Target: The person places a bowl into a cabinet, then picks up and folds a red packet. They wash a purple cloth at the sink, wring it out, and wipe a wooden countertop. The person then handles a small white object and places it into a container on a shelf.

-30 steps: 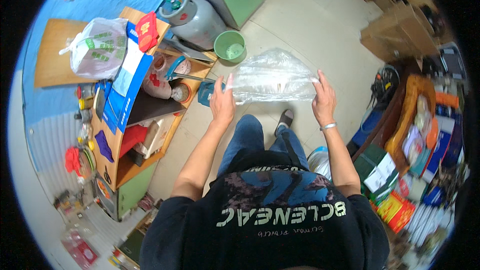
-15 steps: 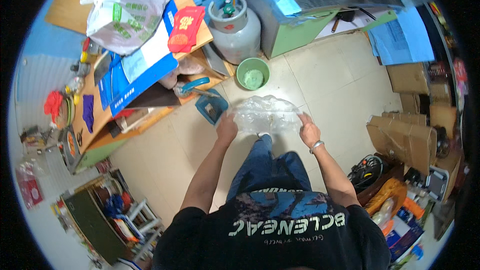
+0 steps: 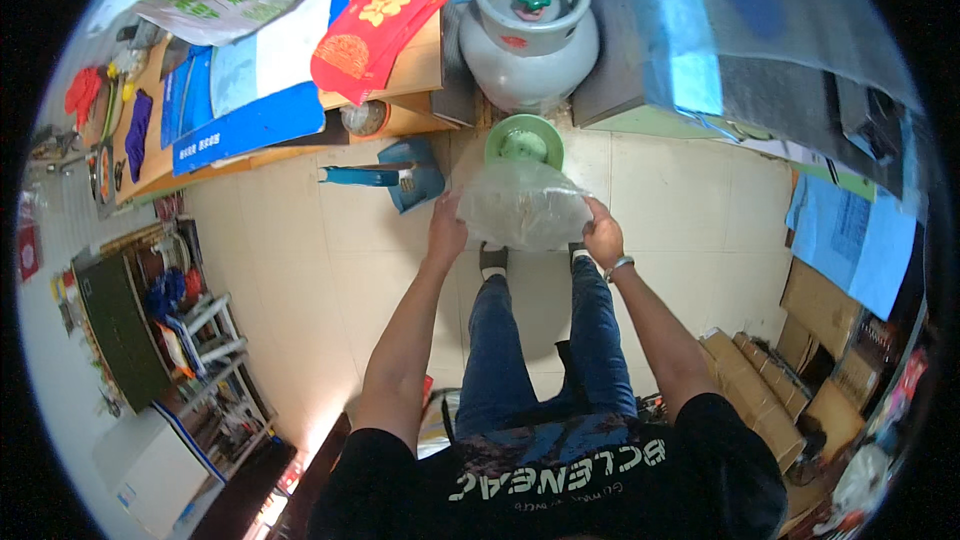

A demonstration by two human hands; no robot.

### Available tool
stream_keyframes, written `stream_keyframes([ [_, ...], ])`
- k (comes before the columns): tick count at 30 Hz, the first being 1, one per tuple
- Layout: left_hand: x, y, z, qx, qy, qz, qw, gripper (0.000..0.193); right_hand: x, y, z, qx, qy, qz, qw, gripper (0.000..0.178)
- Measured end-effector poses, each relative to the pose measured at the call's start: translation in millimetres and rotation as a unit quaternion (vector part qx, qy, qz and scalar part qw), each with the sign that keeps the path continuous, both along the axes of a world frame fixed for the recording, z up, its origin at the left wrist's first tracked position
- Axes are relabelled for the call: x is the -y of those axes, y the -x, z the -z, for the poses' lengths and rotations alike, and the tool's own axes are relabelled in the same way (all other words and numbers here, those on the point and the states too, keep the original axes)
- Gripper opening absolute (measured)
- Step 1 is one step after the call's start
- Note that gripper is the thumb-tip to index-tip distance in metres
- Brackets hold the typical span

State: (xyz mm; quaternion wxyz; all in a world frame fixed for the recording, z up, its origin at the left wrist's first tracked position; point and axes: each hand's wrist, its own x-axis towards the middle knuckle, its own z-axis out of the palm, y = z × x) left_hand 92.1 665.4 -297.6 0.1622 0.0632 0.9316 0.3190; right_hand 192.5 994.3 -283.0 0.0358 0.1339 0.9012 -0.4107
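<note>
Both hands, left hand (image 3: 447,232) and right hand (image 3: 603,240), grip the side edges of a crumpled clear plastic bag (image 3: 520,208) above open beige tiled floor (image 3: 300,270), near a green plastic bowl (image 3: 524,141).

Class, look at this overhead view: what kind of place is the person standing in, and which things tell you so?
Probably a cluttered home storeroom or utility room: a grey gas cylinder stands on the tiled floor, stacked cardboard boxes line one side, and a blue dustpan lies nearby.
</note>
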Motion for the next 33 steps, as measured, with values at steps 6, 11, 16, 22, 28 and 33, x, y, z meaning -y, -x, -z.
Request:
stream_keyframes([
  [6,-44.0,34.6,67.6,0.076,-0.052,-0.094,0.991,0.07,-36.2,63.9,67.8,0.037,-0.007,-0.075,0.996,0.062],
  [11,-67.0,52.1,120.6,0.183,-0.143,-0.159,0.959,0.069,-42.6,86.5,139.4,0.042,-0.057,-0.089,0.994,0.065],
  [16,-62.3,61.2,186.1,0.048,0.069,-0.04,0.996,0.076,-25.5,116.3,203.2,-0.03,0.002,-0.085,0.996,0.069],
  [22,-78.0,69.1,220.6,0.181,-0.093,-0.091,0.975,0.077,3.5,130.0,254.8,0.026,0.206,0.057,0.976,0.075],
  [28,-55.5,4.3,227.7,0.177,-0.091,-0.045,0.979,0.085,15.9,77.9,216.1,0.12,0.065,0.032,0.99,0.082],
  [33,-89.6,19.8,165.0,0.126,0.091,0.023,0.988,0.098,0.7,74.2,204.4,0.086,0.033,-0.011,0.996,0.085],
])
